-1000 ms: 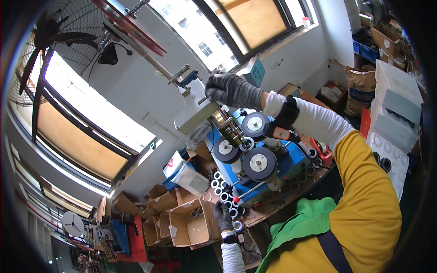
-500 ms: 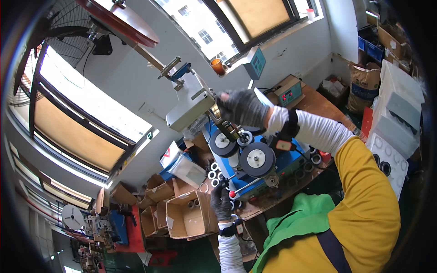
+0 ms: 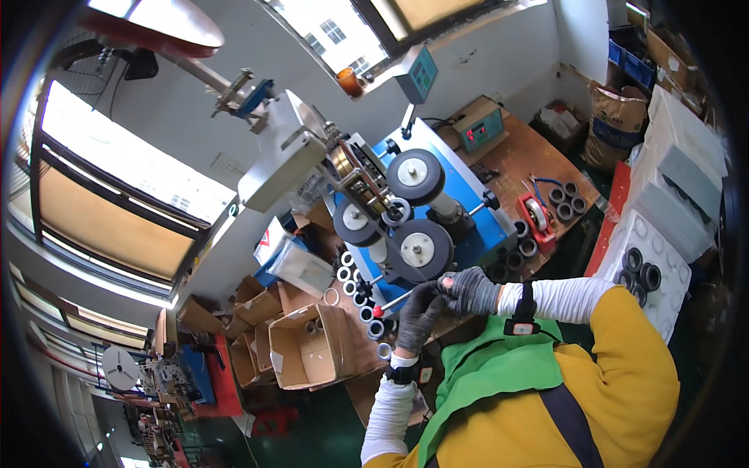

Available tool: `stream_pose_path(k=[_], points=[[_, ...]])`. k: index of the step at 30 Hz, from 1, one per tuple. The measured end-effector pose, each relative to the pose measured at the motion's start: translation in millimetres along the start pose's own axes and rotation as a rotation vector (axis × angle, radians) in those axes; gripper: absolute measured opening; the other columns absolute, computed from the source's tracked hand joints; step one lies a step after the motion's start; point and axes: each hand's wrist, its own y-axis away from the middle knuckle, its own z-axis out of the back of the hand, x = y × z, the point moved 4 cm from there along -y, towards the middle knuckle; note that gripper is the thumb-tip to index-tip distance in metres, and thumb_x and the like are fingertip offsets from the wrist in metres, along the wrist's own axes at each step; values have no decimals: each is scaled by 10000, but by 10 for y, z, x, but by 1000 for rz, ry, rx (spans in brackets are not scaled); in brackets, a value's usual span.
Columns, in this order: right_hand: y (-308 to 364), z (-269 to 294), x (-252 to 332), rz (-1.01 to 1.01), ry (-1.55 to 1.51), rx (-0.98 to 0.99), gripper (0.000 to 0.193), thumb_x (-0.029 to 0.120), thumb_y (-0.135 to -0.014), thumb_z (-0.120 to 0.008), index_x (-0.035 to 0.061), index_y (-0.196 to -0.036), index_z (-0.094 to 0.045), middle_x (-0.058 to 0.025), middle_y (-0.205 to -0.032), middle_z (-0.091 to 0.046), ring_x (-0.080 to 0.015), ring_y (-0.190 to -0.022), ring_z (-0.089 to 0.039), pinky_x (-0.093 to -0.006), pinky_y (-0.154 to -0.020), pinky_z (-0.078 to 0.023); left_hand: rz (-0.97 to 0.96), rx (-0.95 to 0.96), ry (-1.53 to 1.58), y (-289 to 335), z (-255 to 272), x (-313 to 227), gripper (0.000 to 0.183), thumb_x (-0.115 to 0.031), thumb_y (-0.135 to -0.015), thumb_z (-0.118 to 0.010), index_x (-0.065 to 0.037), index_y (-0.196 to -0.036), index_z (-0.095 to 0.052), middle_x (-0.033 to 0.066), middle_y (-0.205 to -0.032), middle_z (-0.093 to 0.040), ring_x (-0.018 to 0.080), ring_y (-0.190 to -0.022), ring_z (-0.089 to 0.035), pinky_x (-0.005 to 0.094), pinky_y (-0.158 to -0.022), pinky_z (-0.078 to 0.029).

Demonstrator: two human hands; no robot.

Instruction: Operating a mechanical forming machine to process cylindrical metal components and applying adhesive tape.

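Observation:
My gloved left hand (image 3: pixel 420 313) and gloved right hand (image 3: pixel 473 292) meet in front of the winding machine, both with curled fingers. Whatever is pinched between them, if anything, is too small to make out. Just beyond them is the front black roller (image 3: pixel 421 249) of the machine, with a back roller (image 3: pixel 416 176) and a left roller (image 3: pixel 353 221). A small pale ring (image 3: pixel 399 212) sits among the three rollers, beside the brass-coloured winding head (image 3: pixel 341 162). A lever with a red knob (image 3: pixel 378 311) sticks out to the left of my left hand. The rollers stand on a blue base (image 3: pixel 493 226).
White and dark rings (image 3: pixel 343 273) line the table's left side. More dark rings (image 3: pixel 528 247), a red tape dispenser (image 3: pixel 537 214) and blue-handled pliers (image 3: pixel 537 187) lie to the right. An open cardboard box (image 3: pixel 308 355) is at left. A control box (image 3: pixel 480 129) stands behind.
My right hand has come down from the winding head toward me. My left hand has left the red-knobbed lever's side and joined it. The view has shifted, and the rollers now show fully.

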Motion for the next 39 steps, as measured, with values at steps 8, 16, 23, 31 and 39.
stream_pose_path(k=[8,16,23,31,39], points=[[115,221,-208,-70,-226,-80,191,257,-769,-542,74,-819,-523,-116,-748,-563,-298,-693,-577,-378,-601,-460,-44,-64,-108,-346,106,-170,140,-42,-792,-589,-22,-930,-574,23,-846,-592,79,-776,-524,217,-698,-431],[272,252,-617,-135,-318,-74,192,246,-764,-561,75,-850,-560,-113,-789,-580,-290,-755,-572,-366,-675,-461,-254,-474,-455,-976,386,-312,151,-82,-778,-617,-2,-905,-610,25,-794,-614,79,-719,-531,214,-667,-432],[353,287,-886,-184,-318,-33,169,239,-771,-553,81,-831,-558,-110,-781,-579,-289,-754,-571,-366,-672,-455,-136,-508,-388,-1074,326,-270,154,-97,-774,-617,-2,-895,-620,37,-787,-622,87,-695,-528,220,-638,-426],[276,319,-979,-146,-354,27,158,227,-771,-550,79,-826,-555,-112,-779,-574,-297,-753,-567,-367,-670,-453,-46,-530,-411,-1170,387,-157,173,-113,-782,-609,3,-911,-613,25,-748,-604,80,-670,-521,209,-607,-427],[-572,759,-1138,15,-462,-45,164,214,-790,-552,66,-859,-535,-110,-753,-573,-257,-728,-563,-335,-669,-451,35,-550,-385,-1365,379,-292,190,-140,-802,-580,-3,-931,-607,92,-845,-640,141,-748,-572,262,-704,-443]])
